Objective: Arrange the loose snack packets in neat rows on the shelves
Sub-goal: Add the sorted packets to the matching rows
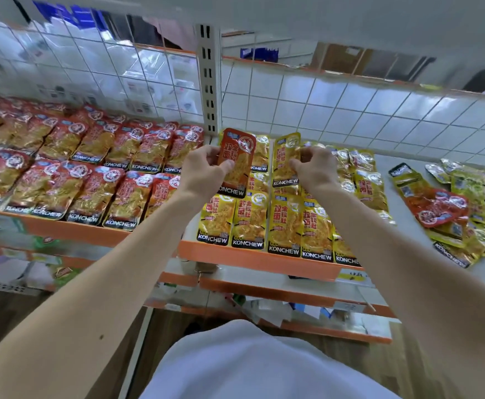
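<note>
Red foil packet (237, 156), one: pinched upright in the left hand (204, 171), thumb across its face, held over the yellow section just right of the upright post (209, 79). Risk: set down where it hovers, it would land among the wrong colour. Its own kind, the red rows (77, 171), lie in the shelf bay to the left.

Yellow foil packet (286, 158), one: gripped by the right hand (314, 167), fingers curled at its right edge, raised above the back of the yellow rows (264, 223). Risk: with both hands full, neither is free to steady the row while this one goes in. The slick, overlapping foil looks likely to shuffle sideways if nudged.

Front yellow row: bottoms resting at the orange shelf lip (264, 263). Risk: a push from behind could tip some over the lip onto the lower shelves.

Loose pile (471, 220), mostly yellow with a few red, some face down: heaped well apart to the right, unsorted, reaching toward the front edge. Risk: a sweeping forearm could drag packets off.
</note>
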{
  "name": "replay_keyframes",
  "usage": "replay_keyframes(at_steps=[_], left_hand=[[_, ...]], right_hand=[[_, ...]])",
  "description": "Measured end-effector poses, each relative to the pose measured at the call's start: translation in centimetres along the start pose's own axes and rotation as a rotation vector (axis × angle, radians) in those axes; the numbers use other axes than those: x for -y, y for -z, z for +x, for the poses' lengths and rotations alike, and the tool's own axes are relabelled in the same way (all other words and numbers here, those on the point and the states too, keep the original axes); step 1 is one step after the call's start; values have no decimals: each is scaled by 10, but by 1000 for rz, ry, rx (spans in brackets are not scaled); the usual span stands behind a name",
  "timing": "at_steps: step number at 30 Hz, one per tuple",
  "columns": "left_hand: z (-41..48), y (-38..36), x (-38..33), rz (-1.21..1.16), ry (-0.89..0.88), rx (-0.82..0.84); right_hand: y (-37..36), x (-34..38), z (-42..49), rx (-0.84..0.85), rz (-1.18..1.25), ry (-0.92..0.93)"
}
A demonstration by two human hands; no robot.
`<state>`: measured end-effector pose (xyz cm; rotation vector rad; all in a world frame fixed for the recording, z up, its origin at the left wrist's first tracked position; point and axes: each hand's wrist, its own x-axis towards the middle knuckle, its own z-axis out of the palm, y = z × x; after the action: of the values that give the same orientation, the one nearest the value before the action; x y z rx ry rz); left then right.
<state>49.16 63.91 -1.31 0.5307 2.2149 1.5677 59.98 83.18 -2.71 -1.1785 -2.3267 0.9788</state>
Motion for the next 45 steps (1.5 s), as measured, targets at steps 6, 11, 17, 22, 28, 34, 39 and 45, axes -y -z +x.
replay_keyframes(at_steps=[6,11,17,22,28,34,39,45], left_hand=[[16,5,5,-15,-20,47],[22,6,12,-48,-33,63],[23,3,19,-40,-55,74],[26,0,22,-23,-44,68],[26,-1,23,8,-25,49],[17,1,19,15,-34,14],[-2,13,20,10,-12,-42],[-37,39,21,23,11,-141]], right_hand=[[-10,-4,7,-28,-164,-18],[-21,-10,4,-88,-292,74],[-23,-18,-5,145,-469,331],[-27,-18,-1,166,-446,289],[-31,-16,9,168,-456,265],[-26,-7,-4,131,-376,297],[-25,9,-40,116,-228,434],[-32,27,-74,153,-150,549]])
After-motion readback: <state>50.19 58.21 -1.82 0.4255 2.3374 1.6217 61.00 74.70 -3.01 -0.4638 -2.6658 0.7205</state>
